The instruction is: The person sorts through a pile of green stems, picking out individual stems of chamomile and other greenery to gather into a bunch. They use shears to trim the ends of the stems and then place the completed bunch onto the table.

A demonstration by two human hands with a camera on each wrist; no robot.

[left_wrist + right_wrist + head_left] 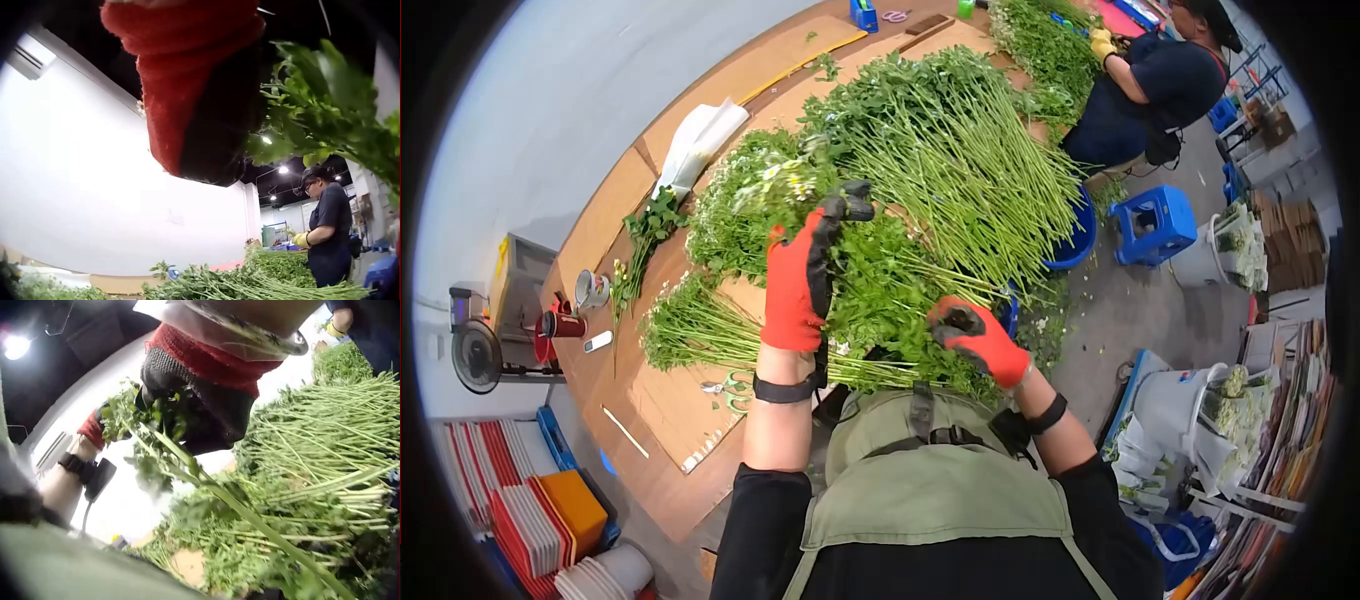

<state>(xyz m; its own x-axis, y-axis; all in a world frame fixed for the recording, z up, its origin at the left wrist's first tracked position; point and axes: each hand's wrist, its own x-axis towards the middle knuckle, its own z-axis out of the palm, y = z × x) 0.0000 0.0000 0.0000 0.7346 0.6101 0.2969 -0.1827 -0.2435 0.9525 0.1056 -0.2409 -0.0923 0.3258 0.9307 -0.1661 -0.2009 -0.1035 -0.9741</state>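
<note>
My left hand (800,275), in a red and black work glove, grips a leafy flower stem near its top. Small white daisy-like blossoms (785,185) blur just beyond that fist. Lower down, my gloved right hand (980,340) has its fingers curled at the leaves of the stem. In the right wrist view the thick green stem (250,515) slants down from under these fingers, with leaves (172,415) bunched against the glove. Beneath both hands lie leafy greens (875,290). The left wrist view shows leaves (319,106) beside the left glove, whose fingertips are hidden.
A large heap of cut stems (970,170) covers the table ahead, with a smaller bundle (700,325) at left. Green-handled scissors (738,390) lie near the front edge. A blue stool (1155,225) stands at right. Another person (1165,85) works at the far end.
</note>
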